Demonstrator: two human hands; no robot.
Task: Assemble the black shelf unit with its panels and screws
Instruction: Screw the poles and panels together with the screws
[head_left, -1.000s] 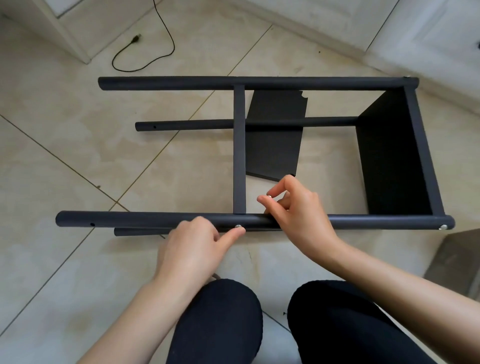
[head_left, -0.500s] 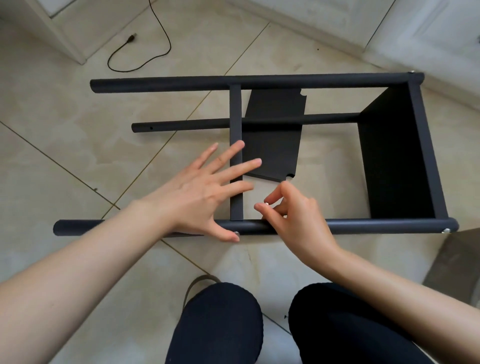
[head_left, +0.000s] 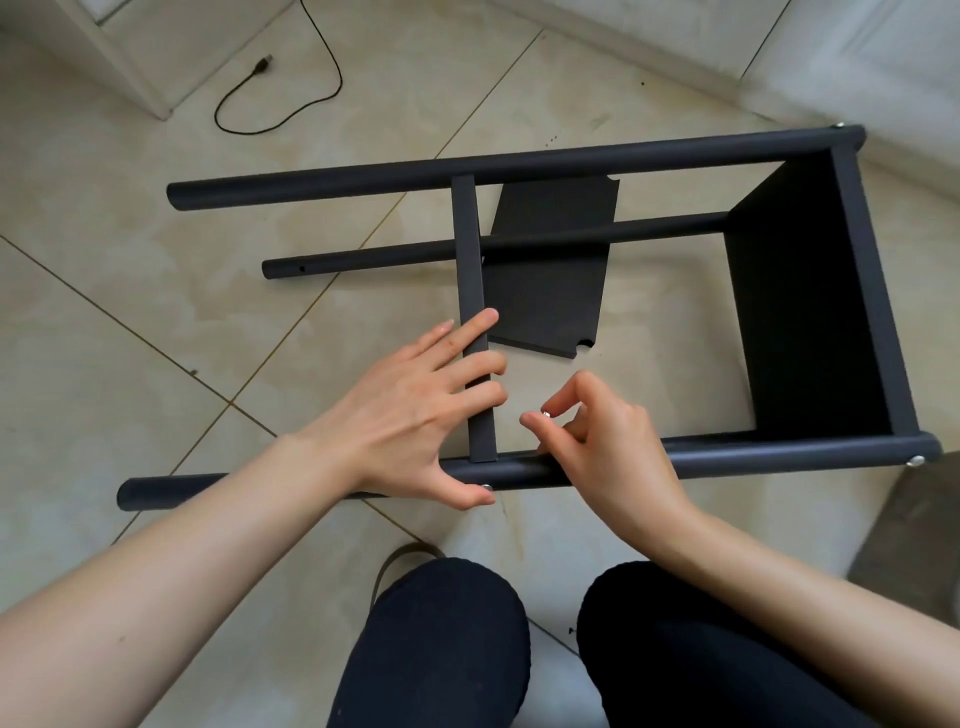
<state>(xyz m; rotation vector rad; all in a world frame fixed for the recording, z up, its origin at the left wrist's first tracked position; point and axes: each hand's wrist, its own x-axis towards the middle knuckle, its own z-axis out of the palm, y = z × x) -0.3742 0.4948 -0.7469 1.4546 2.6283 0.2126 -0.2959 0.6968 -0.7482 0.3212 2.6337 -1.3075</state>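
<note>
Left hand lies flat, fingers straight across the stiff crossbar; right hand pinches a tiny, slippery screw; the light frame rests on the floor

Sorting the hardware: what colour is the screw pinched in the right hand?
Shiny silver screw, between the right hand's fingertips; head view.

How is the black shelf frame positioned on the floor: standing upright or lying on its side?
Lying on its side. The shelf frame's long poles run level along the tiled floor.
</note>
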